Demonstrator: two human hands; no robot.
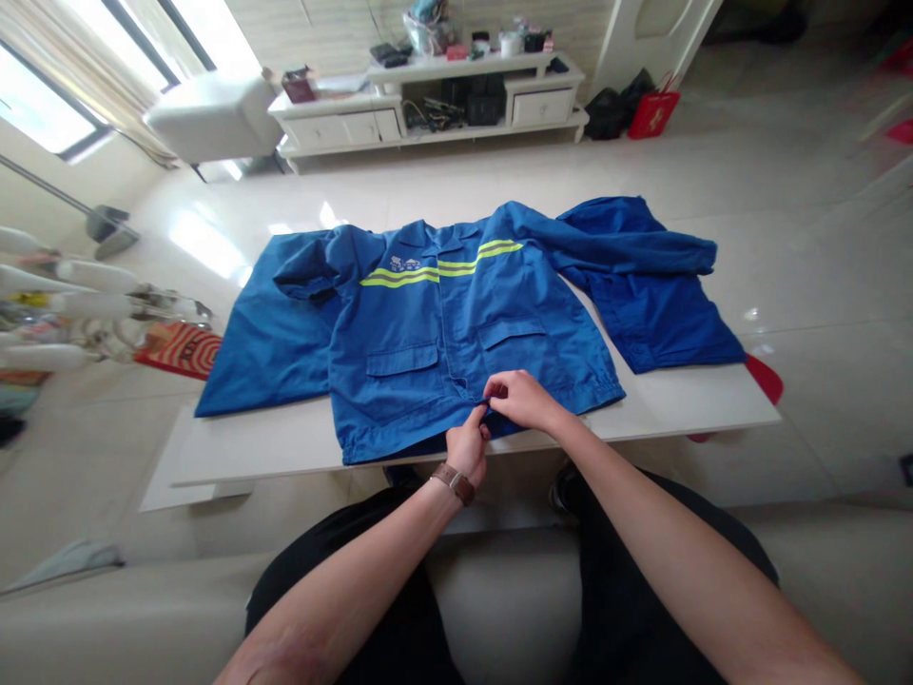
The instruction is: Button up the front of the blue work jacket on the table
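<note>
A blue work jacket (399, 323) with a yellow-green reflective stripe across the chest lies spread, front up, its collar at the far side. My left hand (468, 443), with a brown watch on the wrist, pinches the bottom hem near the front opening. Touching it from the right, my right hand (524, 398) has its fingers closed on the same spot of the hem. What exactly sits between the fingertips is too small to make out. One sleeve (642, 249) stretches right over a folded blue garment (663, 319); another blue garment (263, 328) lies under the jacket's left side.
The white table (720, 400) carries the clothes, and a red stool (765, 381) shows past its right end. Across the tiled floor stands a white TV cabinet (342, 128) with clutter on it. A red paper bag (652, 114) stands beside it. A striped bag (182, 350) is at left.
</note>
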